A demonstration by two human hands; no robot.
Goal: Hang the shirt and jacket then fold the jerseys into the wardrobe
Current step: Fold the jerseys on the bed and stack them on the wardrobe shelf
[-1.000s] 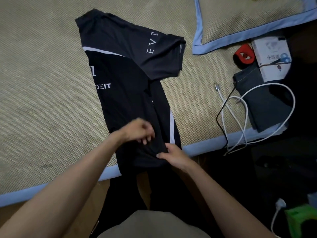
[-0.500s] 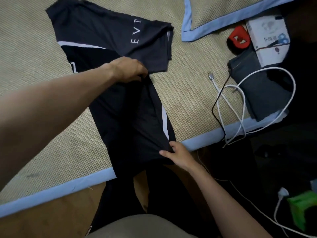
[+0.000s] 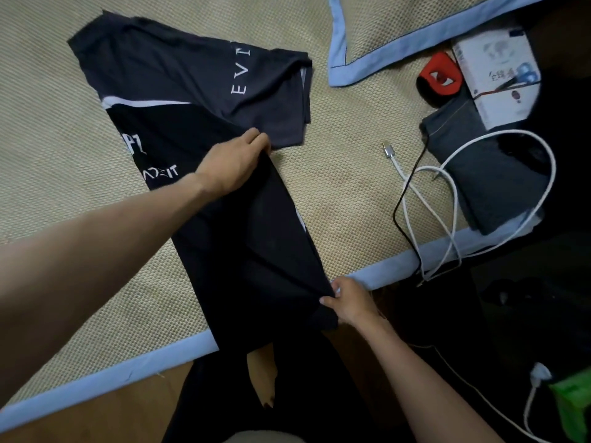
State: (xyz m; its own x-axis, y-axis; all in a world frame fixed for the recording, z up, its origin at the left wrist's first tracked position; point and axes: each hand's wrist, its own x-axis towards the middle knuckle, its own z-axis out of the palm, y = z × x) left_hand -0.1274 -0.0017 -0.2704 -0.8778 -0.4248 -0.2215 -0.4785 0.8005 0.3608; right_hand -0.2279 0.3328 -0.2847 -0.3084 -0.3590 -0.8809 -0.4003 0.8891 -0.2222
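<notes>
A black and dark grey jersey point(image 3: 198, 129) with white stripes and white lettering lies spread on a woven bed mat point(image 3: 57, 193). One side of it is folded over lengthwise into a long panel. My left hand point(image 3: 232, 164) grips the upper end of that folded edge, near the grey sleeve. My right hand point(image 3: 350, 302) pinches the lower corner of the same edge at the mat's blue border. The jersey's hem hangs over the bed's edge.
A blue-trimmed pillow point(image 3: 415, 30) lies at the top right. To the right are a red and black object point(image 3: 439, 78), a white box point(image 3: 499, 78), folded grey cloth point(image 3: 489, 174) and looped white and black cables point(image 3: 441, 212). A green object point(image 3: 572, 407) sits at the lower right.
My left hand went from the jersey's lower end up to the sleeve area, drawing the side panel over. My right hand stayed at the lower corner.
</notes>
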